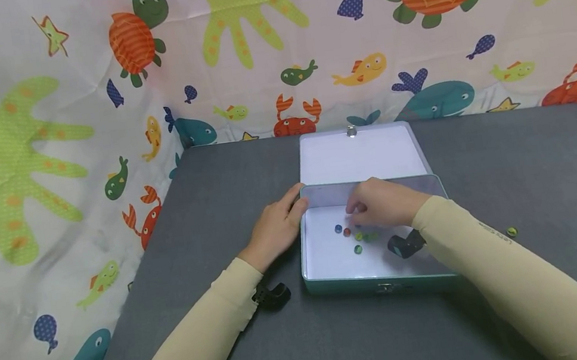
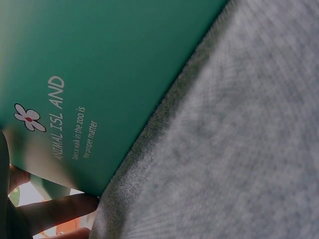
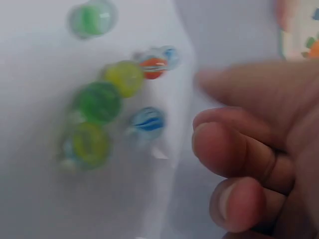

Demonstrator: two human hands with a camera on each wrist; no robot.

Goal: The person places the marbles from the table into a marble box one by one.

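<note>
A green tin box with a white inside stands on the table, its lid folded back. My left hand rests against the box's left side near the back corner, fingers extended and thumb at the rim. Over the box floor my right hand hangs with loosely curled fingers; no marble shows between thumb and fingers. Several glass marbles lie beneath it, among them a blue marble, an orange-red marble, a green marble and a yellow marble.
One yellow-green marble lies on the grey table, outside the box by my right forearm. A metal clasp sits on the box's front wall. A curtain printed with sea animals hangs behind and to the left.
</note>
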